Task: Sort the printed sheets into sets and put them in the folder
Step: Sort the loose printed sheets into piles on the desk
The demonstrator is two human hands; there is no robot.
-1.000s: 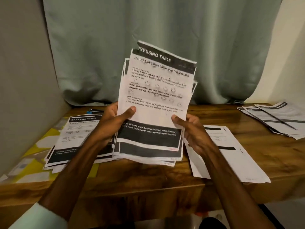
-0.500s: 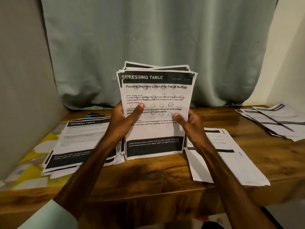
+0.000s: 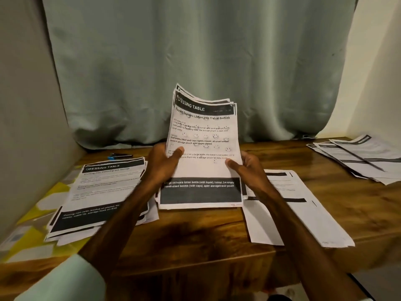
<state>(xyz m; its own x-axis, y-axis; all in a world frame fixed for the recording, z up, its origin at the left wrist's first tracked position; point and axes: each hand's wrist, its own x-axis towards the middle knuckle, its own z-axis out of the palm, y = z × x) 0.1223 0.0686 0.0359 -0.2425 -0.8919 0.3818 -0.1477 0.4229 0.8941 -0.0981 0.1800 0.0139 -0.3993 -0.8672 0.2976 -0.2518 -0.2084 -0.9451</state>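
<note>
A stack of printed sheets (image 3: 204, 135) headed "DRESSING TABLE" stands upright with its bottom edge on the wooden table (image 3: 195, 235). My left hand (image 3: 161, 166) grips its left edge, thumb across the front. On the other side my right hand (image 3: 247, 170) holds the right edge, thumb on the front page. A second pile of printed sheets (image 3: 102, 192) lies flat at the left. Two sheets (image 3: 290, 205) lie at the right, and another pile (image 3: 358, 158) sits at the far right. I cannot pick out a folder with certainty.
A yellow and white patterned flat item (image 3: 32, 216) lies under the left pile. A small blue and black object (image 3: 119, 157) rests at the back left. A curtain (image 3: 195, 61) hangs behind the table, and a wall panel closes the left side.
The held stack has come down so its bottom edge meets the table, and its sheets now sit more squared together. Both hands kept their grip on the edges.
</note>
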